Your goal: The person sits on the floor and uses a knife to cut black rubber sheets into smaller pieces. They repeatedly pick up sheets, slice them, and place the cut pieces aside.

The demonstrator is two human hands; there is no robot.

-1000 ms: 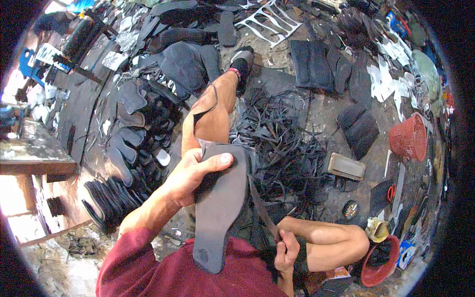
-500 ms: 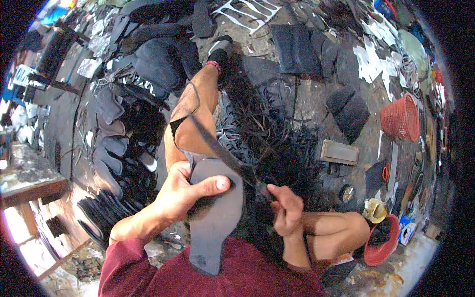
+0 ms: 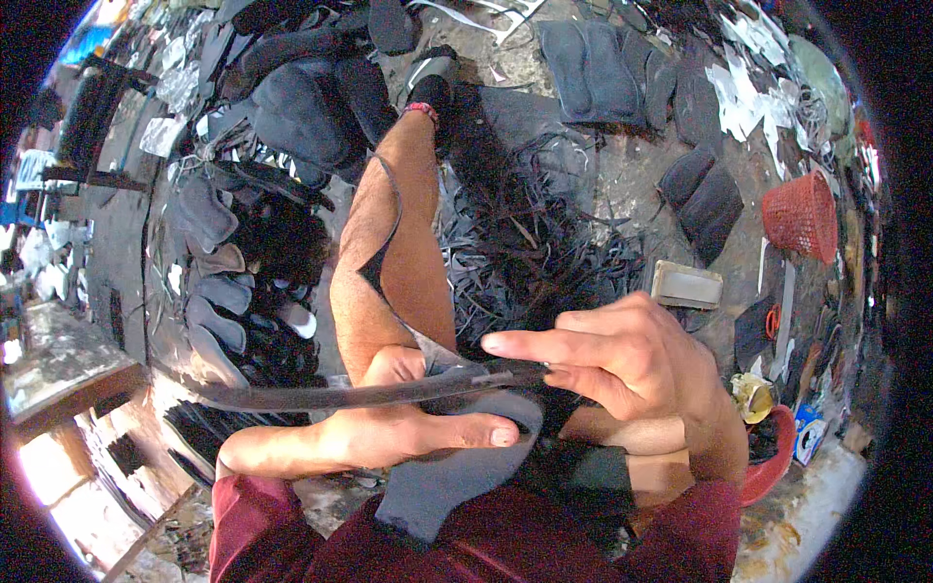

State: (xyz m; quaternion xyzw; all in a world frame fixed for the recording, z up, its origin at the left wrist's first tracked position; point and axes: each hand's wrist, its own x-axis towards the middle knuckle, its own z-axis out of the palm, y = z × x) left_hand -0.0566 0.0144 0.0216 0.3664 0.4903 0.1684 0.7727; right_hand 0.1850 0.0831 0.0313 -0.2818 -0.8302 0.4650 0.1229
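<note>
The left hand (image 3: 384, 434) grasps a smooth dark-grey, foot-shaped sole (image 3: 457, 478), its thumb lying flat across the upper face while its other fingers curl at the far edge. The sole rests over the lap, its narrower end toward the maroon shirt (image 3: 476, 544). Opposite, the right hand (image 3: 641, 360) has its fingers closed on the end of a long, narrow, dark-grey strip (image 3: 330, 397), with the index finger stretched out to the left. That strip crosses above the left hand and the sole; whether it touches either cannot be told. A thin, black, curling offcut (image 3: 370, 268) lies along the extended bare leg (image 3: 413, 204), beside a tangled heap of black trimmings (image 3: 525, 243) on the floor.
</note>
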